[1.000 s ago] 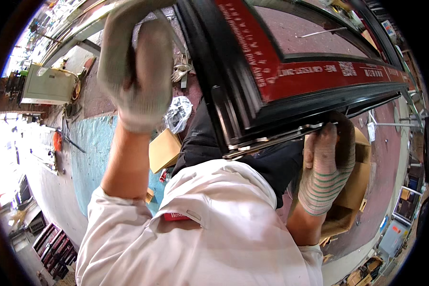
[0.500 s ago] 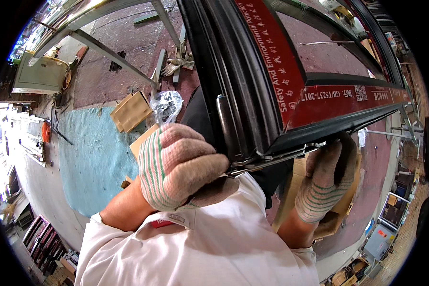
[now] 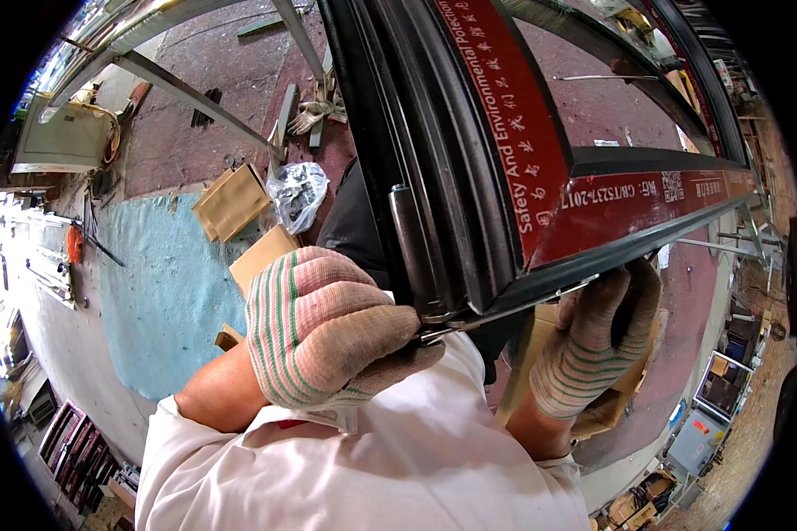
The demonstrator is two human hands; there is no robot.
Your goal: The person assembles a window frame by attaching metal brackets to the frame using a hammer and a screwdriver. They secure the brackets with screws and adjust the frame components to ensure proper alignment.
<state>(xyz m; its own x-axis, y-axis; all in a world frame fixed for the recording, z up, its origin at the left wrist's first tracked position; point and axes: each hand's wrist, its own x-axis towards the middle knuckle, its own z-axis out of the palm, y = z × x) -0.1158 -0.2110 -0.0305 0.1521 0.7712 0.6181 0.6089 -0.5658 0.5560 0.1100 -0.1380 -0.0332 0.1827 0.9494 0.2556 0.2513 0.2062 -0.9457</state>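
Observation:
A black window frame with red printed film on its faces fills the upper right, one corner toward me. Along its near edge lies a thin metal hinge bar. My left hand, in a striped knit glove, is closed at that corner with thumb and forefinger pinching the bar's end. Beside it, a round metal pin sits in the frame's grooved side. My right hand, gloved alike and dirty at the fingers, is closed on the bar farther right; its fingertips are partly hidden beneath the edge.
Cardboard pieces and a clear plastic bag lie on the floor at left, near a blue mat. An open cardboard box stands below my right hand. Metal legs of a stand rise at upper left.
My left hand and the frame's near corner have shifted slightly left and down in view. The bar now lies closer along the frame's edge. Both hands keep their hold.

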